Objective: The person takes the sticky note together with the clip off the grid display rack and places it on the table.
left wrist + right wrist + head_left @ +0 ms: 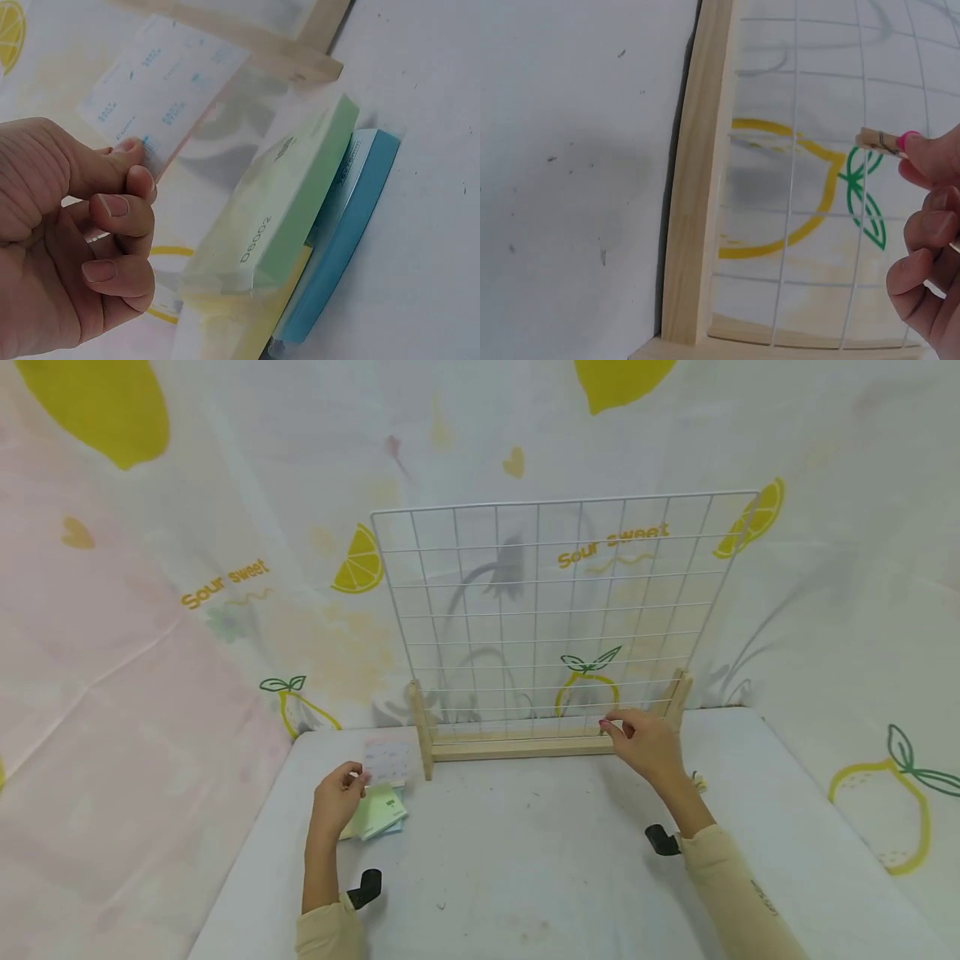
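Observation:
My left hand pinches a thin pale paper sheet with blue print between thumb and forefinger, over the left side of the table. Just beside that hand lie a green sticky-note pad, a blue pad and a yellow pad, overlapping. My right hand grips a small wooden clothespin with a pink piece at the fingertips. It is held at the lower right of the white wire grid; whether it touches the wires I cannot tell.
A wooden base with two side posts holds the grid upright at the back of the white table. Behind it hangs a lemon-print cloth. Some small yellowish items lie beside the right wrist, partly hidden.

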A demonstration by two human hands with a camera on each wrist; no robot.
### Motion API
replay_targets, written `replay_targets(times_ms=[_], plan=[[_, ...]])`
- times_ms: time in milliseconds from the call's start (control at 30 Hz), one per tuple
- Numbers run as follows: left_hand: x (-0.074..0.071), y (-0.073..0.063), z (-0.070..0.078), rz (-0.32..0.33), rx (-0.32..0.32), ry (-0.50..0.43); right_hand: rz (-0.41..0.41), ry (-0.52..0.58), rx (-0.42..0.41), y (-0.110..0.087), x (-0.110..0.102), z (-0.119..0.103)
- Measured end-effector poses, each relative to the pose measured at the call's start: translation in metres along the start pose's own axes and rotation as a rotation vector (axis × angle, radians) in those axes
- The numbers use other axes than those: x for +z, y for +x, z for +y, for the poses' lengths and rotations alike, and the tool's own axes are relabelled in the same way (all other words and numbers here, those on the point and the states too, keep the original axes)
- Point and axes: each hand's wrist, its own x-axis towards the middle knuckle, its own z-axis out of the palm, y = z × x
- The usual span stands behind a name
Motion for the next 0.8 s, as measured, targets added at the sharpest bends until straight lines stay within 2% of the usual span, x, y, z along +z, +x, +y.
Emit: replay_targets(times_ms=[233, 400, 633, 800], plan=[[-0.007, -0.004, -0.006, -0.005, -0.016, 0.060, -0.049, -0.025, 0.097, -0.015, -0.015, 0.019], [-0.011, -0.006, -0.010, -0.035, -0.037, 0.083, -0.074, -0.054, 0.161, -0.027, -0.026, 0.035], [-0.012, -0.005, -0.015, -0.076, -0.075, 0.100, -0.157, -0.092, 0.266, -0.040, -0.041, 0.054], [-0.012, -0.005, -0.017, -0.085, -0.092, 0.121, -0.200, -0.110, 0.309, -0.048, -0.047, 0.063]])
